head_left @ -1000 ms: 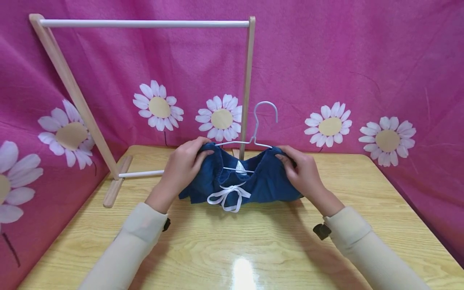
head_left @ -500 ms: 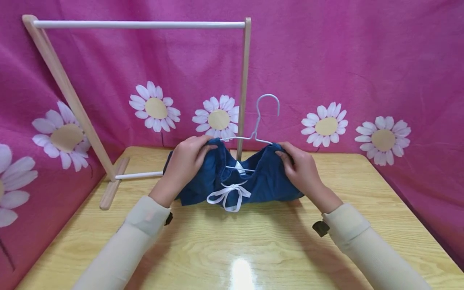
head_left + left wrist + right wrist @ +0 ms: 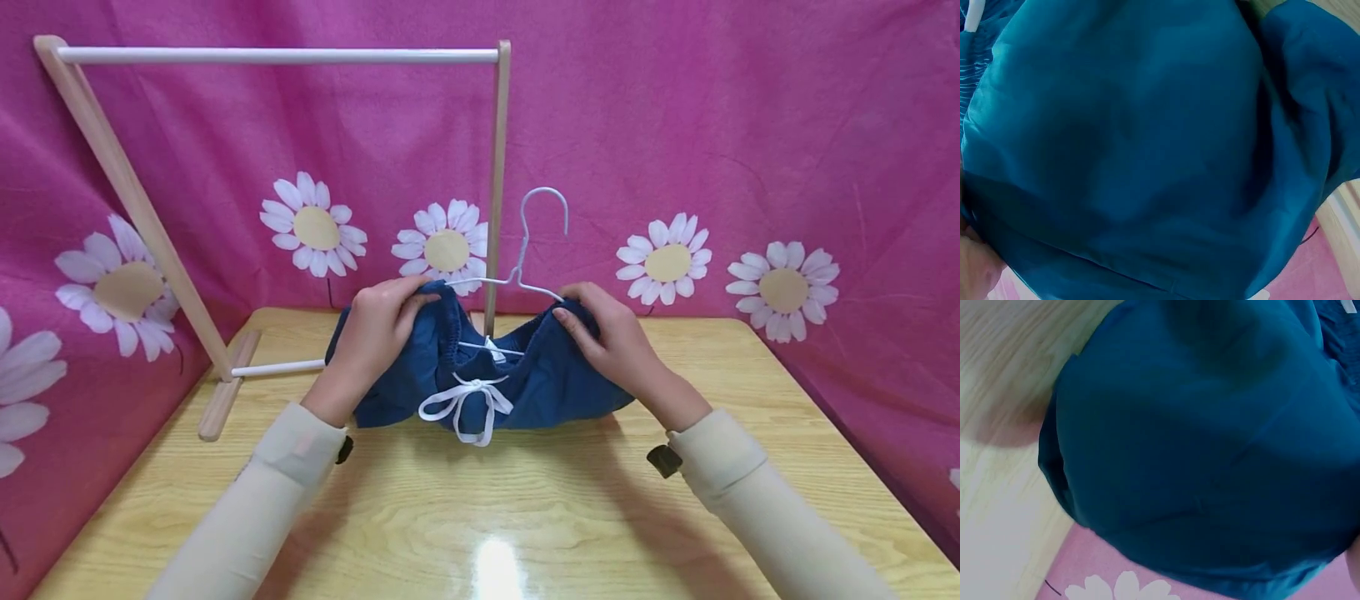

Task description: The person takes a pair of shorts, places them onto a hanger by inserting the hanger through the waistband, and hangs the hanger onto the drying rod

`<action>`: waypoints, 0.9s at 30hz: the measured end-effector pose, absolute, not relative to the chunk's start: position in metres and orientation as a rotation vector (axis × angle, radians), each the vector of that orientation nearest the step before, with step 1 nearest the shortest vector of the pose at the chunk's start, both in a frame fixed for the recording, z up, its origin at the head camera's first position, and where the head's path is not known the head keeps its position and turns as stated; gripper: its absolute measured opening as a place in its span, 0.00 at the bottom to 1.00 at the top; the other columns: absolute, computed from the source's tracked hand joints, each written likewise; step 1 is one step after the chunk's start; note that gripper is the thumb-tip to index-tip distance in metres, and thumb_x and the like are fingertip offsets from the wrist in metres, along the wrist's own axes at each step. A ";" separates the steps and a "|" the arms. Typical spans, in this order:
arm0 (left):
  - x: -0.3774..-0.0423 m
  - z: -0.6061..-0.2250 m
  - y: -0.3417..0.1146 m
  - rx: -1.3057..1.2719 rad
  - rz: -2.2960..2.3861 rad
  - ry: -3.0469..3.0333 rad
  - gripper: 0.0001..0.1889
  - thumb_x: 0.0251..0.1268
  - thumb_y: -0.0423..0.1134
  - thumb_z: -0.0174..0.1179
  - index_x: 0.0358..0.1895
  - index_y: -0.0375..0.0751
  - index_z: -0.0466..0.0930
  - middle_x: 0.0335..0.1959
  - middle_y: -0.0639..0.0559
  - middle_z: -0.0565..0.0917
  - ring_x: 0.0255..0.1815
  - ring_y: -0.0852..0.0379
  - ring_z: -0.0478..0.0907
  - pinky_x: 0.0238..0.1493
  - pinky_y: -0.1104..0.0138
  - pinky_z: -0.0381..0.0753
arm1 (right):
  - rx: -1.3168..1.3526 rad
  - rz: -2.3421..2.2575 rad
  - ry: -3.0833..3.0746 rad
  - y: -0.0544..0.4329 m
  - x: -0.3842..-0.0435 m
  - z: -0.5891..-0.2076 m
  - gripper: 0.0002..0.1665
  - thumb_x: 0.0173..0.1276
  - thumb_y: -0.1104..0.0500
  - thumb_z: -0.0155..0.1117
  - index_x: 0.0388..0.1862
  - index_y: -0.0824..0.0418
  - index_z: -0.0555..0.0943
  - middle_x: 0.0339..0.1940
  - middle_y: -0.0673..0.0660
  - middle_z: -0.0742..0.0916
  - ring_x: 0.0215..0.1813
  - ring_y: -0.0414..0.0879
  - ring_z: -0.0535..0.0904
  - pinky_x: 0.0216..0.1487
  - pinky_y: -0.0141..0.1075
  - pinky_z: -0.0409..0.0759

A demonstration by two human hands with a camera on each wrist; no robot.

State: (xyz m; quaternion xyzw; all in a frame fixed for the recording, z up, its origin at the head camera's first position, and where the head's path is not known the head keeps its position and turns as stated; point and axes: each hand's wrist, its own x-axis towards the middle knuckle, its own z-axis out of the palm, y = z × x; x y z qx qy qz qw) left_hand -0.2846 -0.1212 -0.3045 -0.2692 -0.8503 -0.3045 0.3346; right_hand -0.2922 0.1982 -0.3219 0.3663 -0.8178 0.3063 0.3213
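A dark blue garment (image 3: 405, 367) with a gathered opening hangs between my two hands, above the table. On its front a white drawstring (image 3: 472, 404) is tied in a bow. The white wire hanger (image 3: 517, 267) has its arms running into the cloth on both sides, with the hook pointing up. My left hand (image 3: 375, 333) pinches the garment's upper left edge, thumb in front. Opposite it, my right hand (image 3: 611, 337) grips the upper right edge. Blue cloth (image 3: 1129, 137) fills most of the left wrist view, and likewise the cloth (image 3: 1191, 450) in the right wrist view. The hanger's ends are hidden.
Behind and to the left stands a rack with wooden posts (image 3: 497, 183) and a white top rail (image 3: 277, 56). Its lower rail (image 3: 277, 367) runs behind the garment. A pink daisy-print cloth (image 3: 675, 108) encloses the wooden table (image 3: 750, 400).
The hook rises a little, then shifts slightly left. The left side of the garment spreads further left, and my right hand slides slightly left and up. Both hands keep their grip.
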 end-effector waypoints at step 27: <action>-0.280 -0.306 -0.145 -0.609 -0.898 -2.053 0.12 0.68 0.32 0.65 0.53 0.36 0.86 0.47 0.42 0.89 0.48 0.45 0.87 0.56 0.54 0.83 | 0.950 0.877 -2.170 0.230 -0.297 -0.310 0.11 0.72 0.70 0.62 0.52 0.65 0.80 0.41 0.56 0.87 0.44 0.40 0.78 0.54 0.26 0.72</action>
